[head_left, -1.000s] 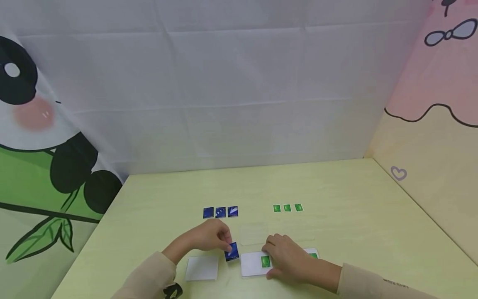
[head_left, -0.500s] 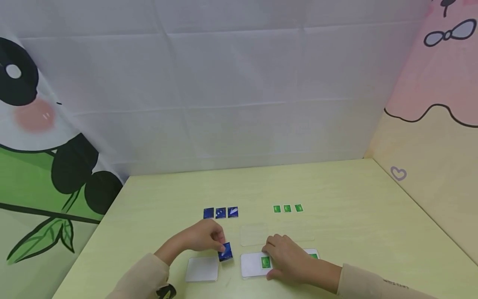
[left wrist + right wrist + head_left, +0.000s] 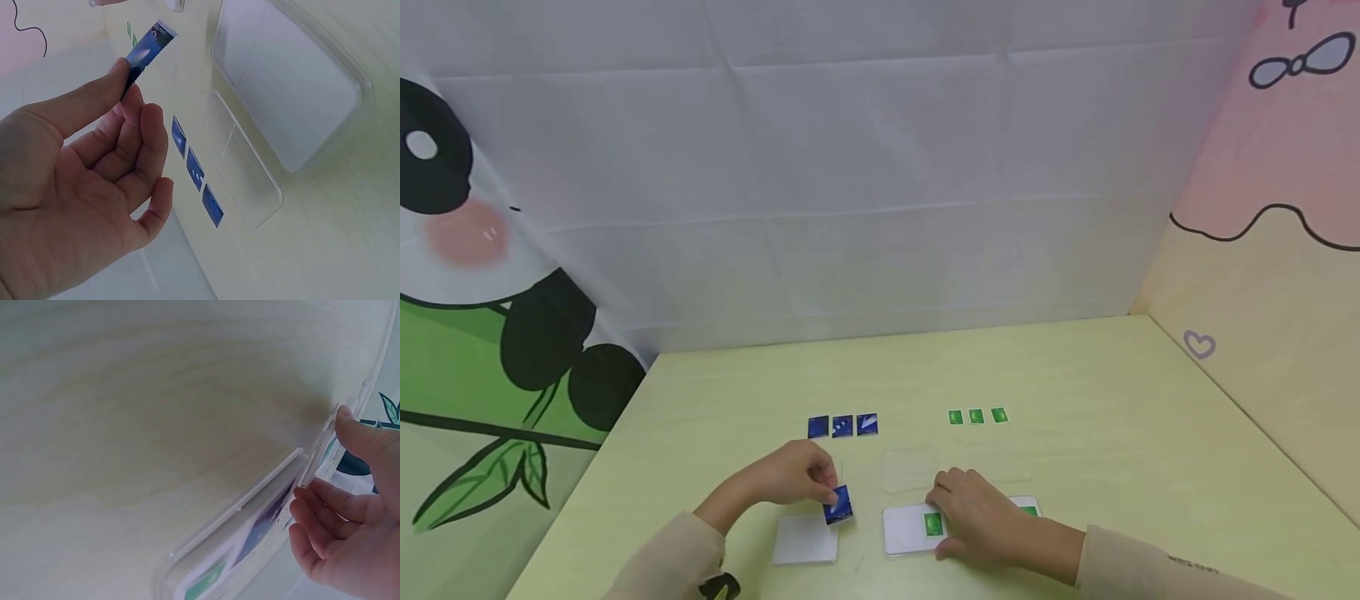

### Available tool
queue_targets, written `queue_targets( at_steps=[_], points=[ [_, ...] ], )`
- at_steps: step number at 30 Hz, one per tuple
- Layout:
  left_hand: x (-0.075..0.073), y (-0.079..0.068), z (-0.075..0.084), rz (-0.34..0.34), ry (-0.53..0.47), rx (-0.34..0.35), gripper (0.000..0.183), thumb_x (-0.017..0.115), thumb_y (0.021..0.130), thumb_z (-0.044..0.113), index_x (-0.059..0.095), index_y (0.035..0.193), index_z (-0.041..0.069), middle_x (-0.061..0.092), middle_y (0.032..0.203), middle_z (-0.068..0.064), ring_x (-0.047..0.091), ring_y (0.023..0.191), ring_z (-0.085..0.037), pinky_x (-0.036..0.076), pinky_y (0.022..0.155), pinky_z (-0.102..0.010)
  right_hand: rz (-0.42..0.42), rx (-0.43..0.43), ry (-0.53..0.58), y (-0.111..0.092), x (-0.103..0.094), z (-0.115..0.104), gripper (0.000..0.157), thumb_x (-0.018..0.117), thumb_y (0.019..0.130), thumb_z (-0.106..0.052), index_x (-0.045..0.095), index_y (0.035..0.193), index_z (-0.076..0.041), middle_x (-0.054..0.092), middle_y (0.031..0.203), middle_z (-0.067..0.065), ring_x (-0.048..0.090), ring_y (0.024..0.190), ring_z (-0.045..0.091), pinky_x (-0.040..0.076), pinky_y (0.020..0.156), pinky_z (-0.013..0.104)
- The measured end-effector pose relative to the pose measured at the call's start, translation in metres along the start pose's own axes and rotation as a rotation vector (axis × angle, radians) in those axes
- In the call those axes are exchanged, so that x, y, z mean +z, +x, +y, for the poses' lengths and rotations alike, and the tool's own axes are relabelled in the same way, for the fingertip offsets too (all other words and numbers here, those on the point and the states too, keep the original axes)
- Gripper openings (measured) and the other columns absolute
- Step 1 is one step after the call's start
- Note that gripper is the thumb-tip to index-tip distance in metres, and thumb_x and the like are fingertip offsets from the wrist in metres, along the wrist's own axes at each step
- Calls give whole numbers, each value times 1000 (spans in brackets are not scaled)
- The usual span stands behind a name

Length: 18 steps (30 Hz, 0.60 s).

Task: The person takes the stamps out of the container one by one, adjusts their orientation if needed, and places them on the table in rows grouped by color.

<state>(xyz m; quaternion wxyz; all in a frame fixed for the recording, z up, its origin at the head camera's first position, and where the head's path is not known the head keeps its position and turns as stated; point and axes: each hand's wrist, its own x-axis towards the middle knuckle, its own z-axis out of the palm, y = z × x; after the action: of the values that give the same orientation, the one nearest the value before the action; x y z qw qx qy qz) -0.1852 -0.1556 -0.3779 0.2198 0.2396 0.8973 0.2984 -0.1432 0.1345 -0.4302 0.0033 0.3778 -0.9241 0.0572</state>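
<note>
My left hand (image 3: 797,473) pinches a small blue picture card (image 3: 838,507) between thumb and fingertips, above the table beside a white stack in a clear plastic case (image 3: 805,540). In the left wrist view the blue card (image 3: 148,53) tilts upward, and the other fingers are loosely curled. My right hand (image 3: 976,517) grips the clear case of white cards (image 3: 904,530), thumb at its near edge and fingers at the far one. This case shows a green square (image 3: 933,524). A second case (image 3: 1027,505) is partly hidden behind that hand; the right wrist view shows green and blue pictures on it.
Three blue picture cards (image 3: 842,426) lie in a row at the back left, three green ones (image 3: 976,417) at the back right. Clear lids (image 3: 910,471) lie between the rows and the cases. A white cloth (image 3: 880,208) hangs behind the table.
My left hand has moved left with the blue card, from beside the right-hand cases to close by the left white stack. The right hand stays in place.
</note>
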Motion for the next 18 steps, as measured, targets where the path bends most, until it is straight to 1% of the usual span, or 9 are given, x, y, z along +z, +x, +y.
queue_targets(
  at_steps=[7, 14, 18],
  points=[
    [-4, -3, -3, -2, -12, -24, 10, 75, 81, 14, 67, 78, 8, 65, 74, 1, 54, 69, -11, 45, 63, -24, 0, 7, 44, 1, -2, -1, 53, 77, 73, -48, 65, 108, -10, 59, 98, -5, 43, 82, 4, 39, 74, 21],
    [-7, -7, -5, 3, -4, -23, 10, 74, 82, 14, 67, 79, 7, 64, 74, 1, 53, 68, -11, 44, 63, -23, -12, 17, 36, 1, 0, 0, 54, 76, 73, -51, 66, 108, -12, 59, 99, -7, 43, 84, 4, 39, 76, 21],
    [-9, -9, -6, 3, -16, -26, 11, 74, 81, 14, 67, 78, 7, 64, 74, 0, 53, 69, -11, 44, 63, -23, -12, 24, 35, 2, 1, 1, 54, 76, 72, -52, 65, 108, -13, 60, 98, -8, 44, 86, 5, 39, 78, 22]
  ],
)
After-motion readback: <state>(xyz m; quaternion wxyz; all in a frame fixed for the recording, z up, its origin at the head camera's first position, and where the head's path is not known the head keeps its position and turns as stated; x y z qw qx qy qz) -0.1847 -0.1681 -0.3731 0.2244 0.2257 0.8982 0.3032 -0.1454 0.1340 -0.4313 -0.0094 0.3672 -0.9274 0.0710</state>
